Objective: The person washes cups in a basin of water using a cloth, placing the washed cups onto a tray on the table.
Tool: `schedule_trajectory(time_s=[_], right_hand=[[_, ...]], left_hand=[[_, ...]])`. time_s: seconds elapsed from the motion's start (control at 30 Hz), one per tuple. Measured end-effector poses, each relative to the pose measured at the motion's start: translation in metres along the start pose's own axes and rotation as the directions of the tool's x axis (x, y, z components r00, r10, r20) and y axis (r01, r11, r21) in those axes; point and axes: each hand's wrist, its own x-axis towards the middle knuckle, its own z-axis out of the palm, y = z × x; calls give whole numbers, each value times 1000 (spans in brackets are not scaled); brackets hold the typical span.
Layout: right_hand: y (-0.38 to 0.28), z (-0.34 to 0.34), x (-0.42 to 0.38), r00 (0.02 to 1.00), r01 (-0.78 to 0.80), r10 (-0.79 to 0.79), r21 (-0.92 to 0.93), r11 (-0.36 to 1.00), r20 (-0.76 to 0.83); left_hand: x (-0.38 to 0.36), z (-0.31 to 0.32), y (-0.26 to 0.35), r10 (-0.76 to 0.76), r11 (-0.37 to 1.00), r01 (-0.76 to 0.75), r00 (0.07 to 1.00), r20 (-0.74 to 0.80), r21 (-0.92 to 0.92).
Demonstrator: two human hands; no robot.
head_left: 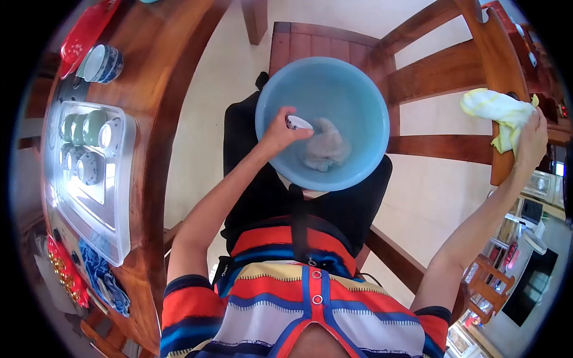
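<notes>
The wooden bench (173,77) curves along the left of the blue basin (352,83) and carries a clear tray (119,197) of small cups set out in rows, while the basin sits on a chair seat where both arms reach it. Inside the basin the left hand (277,134) grips a small white cup (298,123) beside a grey rag (325,149); right of the basin, the right hand (530,140) clutches a yellow cloth (495,107) against the chair back

On the brown wooden table (155,89) we see a clear plastic tray (113,221) holding green and white ceramic cups (83,128); stacked blue-patterned bowls (102,62) stand near the far edge.
</notes>
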Motion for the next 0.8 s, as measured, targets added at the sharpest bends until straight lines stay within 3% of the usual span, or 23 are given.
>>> schedule_trajectory(time_s=[0.03, 0.07, 0.1, 0.13, 0.2, 0.23, 0.27, 0.3, 0.37, 0.43, 0.57, 0.63, 0.67, 0.73, 0.77, 0.8], right_hand=[[-2, -1, -2, 1000, 4, -4, -6, 1000, 1], [-5, 0, -5, 939, 178, -227, -202, 963, -258], [-14, 0, -13, 766, 279, -464, -421, 863, -445], [-35, -2, -31, 768, 379, -444, -232, 896, -461], [-89, 6, -89, 913, 379, -261, 411, 829, -315], [-111, 17, -113, 930, 359, -335, 573, 737, -152], [-120, 52, -142, 901, 376, -420, 673, 637, -106], [-132, 77, -170, 866, 261, -490, 749, 609, 96], [-145, 128, -227, 697, 283, -603, 624, 729, 389], [-146, 170, -276, 630, 305, -547, 473, 827, 551], [-148, 209, -321, 606, 294, -498, 407, 865, 620], [-149, 214, -328, 434, 372, -647, 530, 762, 627], [-149, 218, -331, 439, 367, -645, 530, 764, 626], [-153, 227, -336, 556, 110, -520, 563, 819, 648], [-153, 231, -339, 561, 99, -516, 566, 818, 648], [-154, 231, -336, 582, -128, -391, 555, 822, 713]], left_hand=[[1, 3, -2, -3, 1000, 3, 1000, 3, -6], [2, 6, -3, -6, 1000, 5, 998, -56, -9], [3, 8, -5, -9, 1000, 8, 993, -118, -10], [4, 9, -5, -15, 1000, 14, 993, -119, -10], [6, 15, -2, -153, 981, 135, 979, -135, -136], [8, 17, -2, -151, 983, 135, 981, -125, -129], [10, 18, -2, -189, 978, 175, 973, -135, -111], [11, 19, -2, -227, 972, 214, 962, -150, -95], [22, 22, -19, -213, 977, 209, 966, -147, -42], [24, 20, -24, -199, 979, 203, 966, -166, 8], [26, 27, -32, -122, 974, 150, 978, -168, 170], [37, 30, -51, -99, 968, 138, 978, -186, 210], [43, 31, -61, -102, 976, 128, 983, -154, 175], [41, 32, -49, -102, 981, 120, 987, -124, 150], [37, 34, -44, -173, 975, 187, 978, -119, 118], [35, 35, -38, -240, 964, 251, 964, -113, 88]])
